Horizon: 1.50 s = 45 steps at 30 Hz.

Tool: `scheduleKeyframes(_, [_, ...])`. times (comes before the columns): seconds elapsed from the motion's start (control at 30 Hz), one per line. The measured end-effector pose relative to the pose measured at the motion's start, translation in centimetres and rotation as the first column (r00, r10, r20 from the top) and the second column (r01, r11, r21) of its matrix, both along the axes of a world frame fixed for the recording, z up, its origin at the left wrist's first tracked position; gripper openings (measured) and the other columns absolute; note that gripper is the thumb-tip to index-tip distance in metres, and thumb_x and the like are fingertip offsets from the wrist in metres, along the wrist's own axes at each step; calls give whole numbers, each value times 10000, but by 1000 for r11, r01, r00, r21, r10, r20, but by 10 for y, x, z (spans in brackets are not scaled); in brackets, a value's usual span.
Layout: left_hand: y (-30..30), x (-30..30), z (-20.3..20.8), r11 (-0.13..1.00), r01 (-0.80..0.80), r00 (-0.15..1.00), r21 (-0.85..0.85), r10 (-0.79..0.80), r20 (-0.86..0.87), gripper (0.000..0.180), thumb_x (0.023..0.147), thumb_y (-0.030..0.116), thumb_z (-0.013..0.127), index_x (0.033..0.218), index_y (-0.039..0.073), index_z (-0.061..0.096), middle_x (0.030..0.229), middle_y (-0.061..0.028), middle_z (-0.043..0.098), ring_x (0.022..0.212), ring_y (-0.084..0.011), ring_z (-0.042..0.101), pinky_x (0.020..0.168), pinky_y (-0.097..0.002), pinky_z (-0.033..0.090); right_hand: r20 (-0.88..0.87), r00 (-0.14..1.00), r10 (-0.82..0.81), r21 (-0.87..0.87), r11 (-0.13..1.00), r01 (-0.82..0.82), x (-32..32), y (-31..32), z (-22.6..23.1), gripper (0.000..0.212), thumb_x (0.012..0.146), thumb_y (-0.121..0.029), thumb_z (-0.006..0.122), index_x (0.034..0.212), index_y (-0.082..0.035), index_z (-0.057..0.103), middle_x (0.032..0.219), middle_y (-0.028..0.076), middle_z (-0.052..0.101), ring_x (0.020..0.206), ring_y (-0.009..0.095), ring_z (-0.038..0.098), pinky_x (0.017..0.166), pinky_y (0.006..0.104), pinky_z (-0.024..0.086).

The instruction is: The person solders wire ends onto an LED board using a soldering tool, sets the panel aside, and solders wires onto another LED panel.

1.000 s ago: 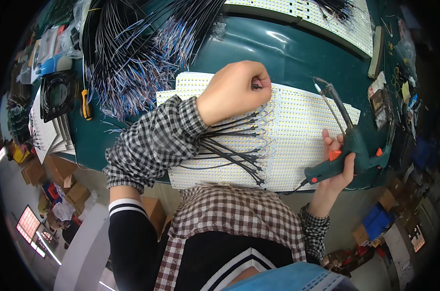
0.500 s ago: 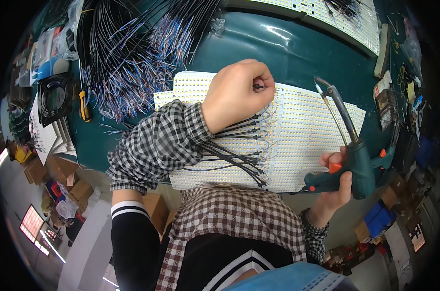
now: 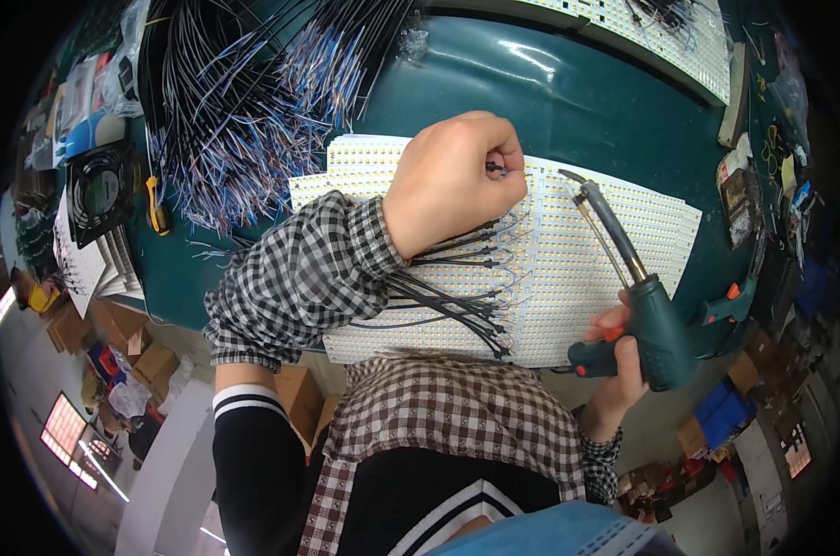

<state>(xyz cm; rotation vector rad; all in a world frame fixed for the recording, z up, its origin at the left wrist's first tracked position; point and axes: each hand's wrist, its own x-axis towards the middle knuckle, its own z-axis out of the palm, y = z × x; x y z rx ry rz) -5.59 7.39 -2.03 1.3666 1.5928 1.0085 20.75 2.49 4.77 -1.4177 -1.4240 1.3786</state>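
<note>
The bench (image 3: 549, 111) had a smooth, dark green top, with a bright glare toward its far side. White boards (image 3: 596, 278) dotted with rows of small yellow squares lay overlapping along its near edge. To their left spread a heap of black cables (image 3: 216, 120) with blue, white and reddish ends, and beside that a yellow-handled tool (image 3: 155, 202). Another white panel (image 3: 701, 74) lay along the far right.

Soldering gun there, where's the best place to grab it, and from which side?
Probably by the dark green handle, from the near side, as the right hand does: it sticks out sideways from the body, with an orange trigger by the fingers. The metal nose points away and may be hot.
</note>
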Motion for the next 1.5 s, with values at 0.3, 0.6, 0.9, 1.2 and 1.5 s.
scheduleKeyframes(0.3, [0,-1,1,1000,16,1000,-4,-16,-3,78,716,43,670,757,-4,622,735,-59,586,639,-118,562,602,-244,471,40,998,43,-108,993,-38,-8,-2,1,540,853,-258,596,1205,140,501,810,135,615,660,205,603,634,318,510])
scheduleKeyframes(0.6, [1,-2,1,1000,16,1000,0,-16,-26,76,711,38,674,753,0,623,736,-65,591,634,-125,571,595,-248,472,18,999,26,-103,994,-24,-9,-1,-2,544,845,-249,601,1212,139,500,790,131,611,656,207,600,625,317,505])
scheduleKeyframes(0.9, [1,1,1,1000,4,999,25,-3,-47,74,709,43,672,748,4,622,725,-63,592,630,-132,570,596,-253,471,41,999,33,-91,995,-30,-8,-2,-5,547,839,-257,614,1216,126,514,783,116,621,645,196,604,610,305,508])
scheduleKeyframes(1.2, [1,2,1,1000,1,999,13,-1,-42,74,707,46,670,743,7,619,725,-60,593,632,-129,568,596,-254,468,64,998,27,-104,994,-20,-10,-2,-4,546,843,-254,608,1215,133,510,785,125,626,657,205,615,622,309,513])
scheduleKeyframes(1.5, [0,2,1,1000,3,999,20,-2,-38,75,705,47,669,745,6,619,720,-62,588,622,-131,557,590,-255,464,-74,997,-20,-89,996,14,-3,-4,-7,516,847,-217,673,1210,118,524,779,120,642,704,201,629,685,314,510])
